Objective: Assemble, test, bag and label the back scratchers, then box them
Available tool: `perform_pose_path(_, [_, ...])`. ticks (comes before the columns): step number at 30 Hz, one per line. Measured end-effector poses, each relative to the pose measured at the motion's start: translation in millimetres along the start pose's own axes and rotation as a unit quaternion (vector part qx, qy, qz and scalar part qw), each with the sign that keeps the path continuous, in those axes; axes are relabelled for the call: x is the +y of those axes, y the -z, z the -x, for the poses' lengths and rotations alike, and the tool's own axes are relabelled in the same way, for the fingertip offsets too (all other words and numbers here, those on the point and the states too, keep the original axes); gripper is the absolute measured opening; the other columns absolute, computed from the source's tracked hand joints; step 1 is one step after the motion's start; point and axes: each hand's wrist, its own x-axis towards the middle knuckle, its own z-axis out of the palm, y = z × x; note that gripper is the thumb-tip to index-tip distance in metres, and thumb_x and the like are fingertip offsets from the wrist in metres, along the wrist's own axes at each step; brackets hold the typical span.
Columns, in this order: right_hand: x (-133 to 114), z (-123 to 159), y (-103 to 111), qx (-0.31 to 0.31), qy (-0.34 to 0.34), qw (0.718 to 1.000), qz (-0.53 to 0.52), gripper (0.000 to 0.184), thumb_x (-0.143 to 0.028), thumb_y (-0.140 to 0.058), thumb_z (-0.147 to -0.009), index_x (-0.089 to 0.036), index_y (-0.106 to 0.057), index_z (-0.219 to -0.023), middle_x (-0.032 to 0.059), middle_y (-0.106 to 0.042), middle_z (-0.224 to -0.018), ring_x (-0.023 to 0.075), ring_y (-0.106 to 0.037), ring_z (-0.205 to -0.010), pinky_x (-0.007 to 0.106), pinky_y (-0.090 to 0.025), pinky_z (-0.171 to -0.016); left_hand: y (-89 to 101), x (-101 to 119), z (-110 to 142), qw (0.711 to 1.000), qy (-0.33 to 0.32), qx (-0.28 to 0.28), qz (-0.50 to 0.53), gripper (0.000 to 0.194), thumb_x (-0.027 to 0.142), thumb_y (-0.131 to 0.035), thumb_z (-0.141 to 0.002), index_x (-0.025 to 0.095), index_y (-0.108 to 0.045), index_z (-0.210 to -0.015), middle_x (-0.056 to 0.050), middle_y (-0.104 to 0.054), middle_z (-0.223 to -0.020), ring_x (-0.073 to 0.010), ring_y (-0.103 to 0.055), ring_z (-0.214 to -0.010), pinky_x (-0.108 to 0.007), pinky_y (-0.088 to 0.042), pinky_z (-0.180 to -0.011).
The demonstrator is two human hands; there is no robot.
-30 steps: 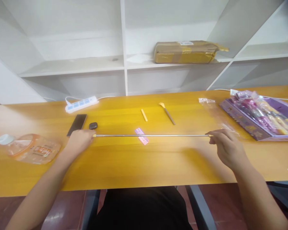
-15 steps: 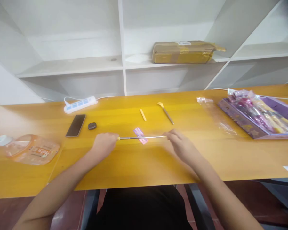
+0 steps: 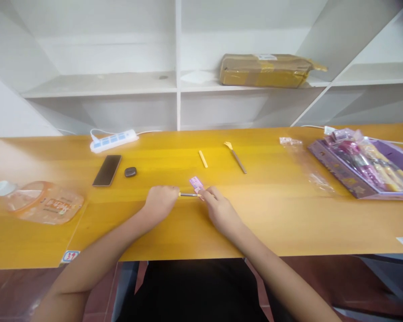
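A thin silver telescopic rod with yellow ends lies level between my hands, collapsed to a short length. My left hand is wrapped in a fist round its left end. With thumb and fingers, my right hand pinches the right end. Just behind the rod is a small pink and purple card flat on the table, its lower part covered by my right fingers. Farther back lie a short yellow stick and a back scratcher with a yellow claw-like head and dark handle.
At left are a phone, a small black case, a white power strip and a large orange-labelled bottle on its side. A purple box of wrapped brushes stands right, near clear plastic wrappers. A taped parcel sits on the shelf.
My hands have come together from far apart, my right hand travelling left the most. The rod between them has shortened from long to collapsed. My right hand now partly covers the card.
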Motion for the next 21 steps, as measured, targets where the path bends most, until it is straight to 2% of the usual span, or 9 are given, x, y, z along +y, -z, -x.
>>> perform_pose_path(7, [-4.6,-2.6,3.3,0.007,0.009,1.0,0.004,0.037,-0.019,-0.037,-0.113,-0.024,-0.059,-0.142,0.011,-0.065,-0.108,0.0189,-0.065,-0.078,0.029,-0.056,-0.071,-4.7,-2.6,-1.2,1.0,-0.003,0.018,0.01,0.032,0.006,-0.047,-0.098,0.016,-0.077,-0.102,-0.018,-0.081,-0.096,-0.0299,-0.08,-0.09,-0.036,-0.052,-0.069])
perform_pose_path(13, [-8.3,-1.5,9.0,-0.005,0.012,0.999,0.04,0.034,-0.021,-0.036,-0.114,-0.022,-0.062,-0.137,0.0105,-0.066,-0.105,0.0184,-0.063,-0.076,0.027,-0.051,-0.067,-7.8,-4.7,-1.4,1.0,-0.011,0.018,0.005,0.032,0.008,-0.046,-0.1,0.015,-0.077,-0.1,-0.017,-0.081,-0.095,-0.0295,-0.08,-0.089,-0.034,-0.05,-0.067])
perform_pose_path(15, [-10.4,0.9,13.3,-0.018,0.009,0.998,0.053,0.034,-0.019,-0.038,-0.113,-0.021,-0.061,-0.137,0.0098,-0.066,-0.104,0.0182,-0.061,-0.074,0.027,-0.048,-0.065,-9.5,-3.9,-1.4,1.0,-0.018,0.016,0.003,0.031,0.009,-0.046,-0.101,0.015,-0.077,-0.099,-0.017,-0.081,-0.095,-0.0304,-0.08,-0.089,-0.035,-0.051,-0.067])
perform_pose_path(18, [-9.8,6.0,21.8,-0.039,0.01,0.997,0.066,0.041,-0.007,-0.039,-0.107,-0.021,-0.06,-0.139,0.0075,-0.064,-0.1,0.0165,-0.058,-0.07,0.025,-0.044,-0.063,-12.6,-3.5,-2.3,0.999,-0.029,0.017,-0.002,0.03,0.01,-0.047,-0.101,0.016,-0.077,-0.098,-0.017,-0.081,-0.094,-0.0297,-0.08,-0.089,-0.034,-0.051,-0.068])
perform_pose_path(21, [1.2,12.4,32.2,-0.046,0.007,0.997,0.06,0.049,0.002,-0.039,-0.099,-0.022,-0.06,-0.136,0.0059,-0.063,-0.099,0.016,-0.058,-0.071,0.024,-0.045,-0.064,-15.3,-9.9,-4.9,0.999,-0.03,0.026,-0.011,0.03,0.008,-0.048,-0.099,0.017,-0.076,-0.096,-0.015,-0.081,-0.093,-0.0281,-0.079,-0.088,-0.032,-0.05,-0.068])
